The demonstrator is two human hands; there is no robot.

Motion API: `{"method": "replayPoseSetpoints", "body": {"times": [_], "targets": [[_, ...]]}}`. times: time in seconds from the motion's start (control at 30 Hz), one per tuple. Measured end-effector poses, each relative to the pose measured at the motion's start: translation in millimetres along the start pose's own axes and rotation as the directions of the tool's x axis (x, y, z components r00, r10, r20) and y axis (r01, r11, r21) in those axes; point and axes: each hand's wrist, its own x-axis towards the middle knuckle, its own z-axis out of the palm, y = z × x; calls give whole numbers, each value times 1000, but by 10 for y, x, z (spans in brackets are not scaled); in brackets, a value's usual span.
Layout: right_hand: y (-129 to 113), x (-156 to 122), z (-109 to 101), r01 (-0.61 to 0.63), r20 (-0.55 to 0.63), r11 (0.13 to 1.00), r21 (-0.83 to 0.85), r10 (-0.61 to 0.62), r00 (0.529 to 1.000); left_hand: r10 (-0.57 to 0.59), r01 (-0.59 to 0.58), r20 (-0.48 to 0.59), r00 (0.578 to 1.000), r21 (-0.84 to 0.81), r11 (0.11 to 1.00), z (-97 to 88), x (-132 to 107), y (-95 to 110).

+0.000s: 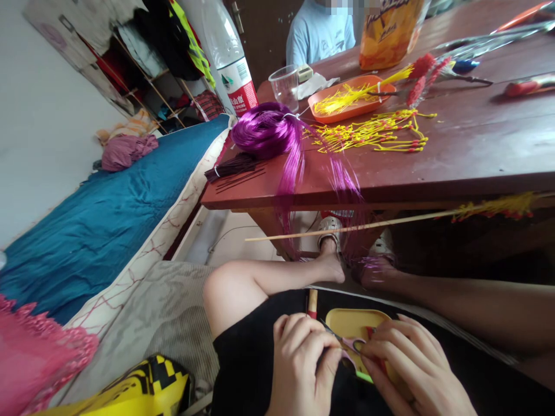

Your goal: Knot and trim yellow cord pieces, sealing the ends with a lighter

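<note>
Both my hands are over my lap, close together. My left hand (303, 358) is closed, with thumb and forefinger pressed together; anything in that pinch is too small to make out. Facing it, my right hand (411, 364) has its fingers bent and its fingertips together, and what they hold is not visible. Between and beneath the fingertips are small scissors (347, 342) with pinkish handles, partly hidden. They lie over a yellow tray (358, 315) resting on the black cloth of my lap. A short stick with a red end (313, 303) lies beside the tray.
On the red-brown table (477, 156) are purple thread (264, 130), dark thin sticks (236, 166), yellow red-tipped stems (373, 136) and an orange tray (342, 117). A pale stick (347, 229) extends below the table edge. A large bottle (229, 63) stands behind. Another person (321, 32) is across the table.
</note>
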Motion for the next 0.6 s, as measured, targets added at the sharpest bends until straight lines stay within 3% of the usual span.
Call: {"method": "replayPoseSetpoints", "body": {"times": [0.13,0.23,0.33,0.4,0.43,0.5,0.57,0.6], "targets": [[-3,15,-81,15,-110,994,-104,-26,994,-3,3,-2,1000,-8,1000,-12,-2,-5],[66,-45,-204,-41,-181,987,-159,11,983,-14,14,-12,1000,-33,999,-24,-5,-22],[216,-170,-240,-147,-87,982,-117,137,987,-62,58,-34,997,-105,993,-16,1,-44],[318,-242,-161,-249,83,958,-142,262,961,-101,91,-51,994,-172,981,2,10,-54],[358,-265,-93,-307,194,931,-197,344,919,-113,100,-53,992,-203,974,13,14,-56],[408,-279,71,-393,381,849,-354,515,768,-119,101,-55,991,-251,963,32,21,-55],[421,-261,226,-421,434,783,-458,610,663,-109,91,-52,993,-269,959,45,19,-52],[418,-245,288,-429,429,765,-480,632,646,-106,88,-51,993,-272,958,49,15,-50]]}}
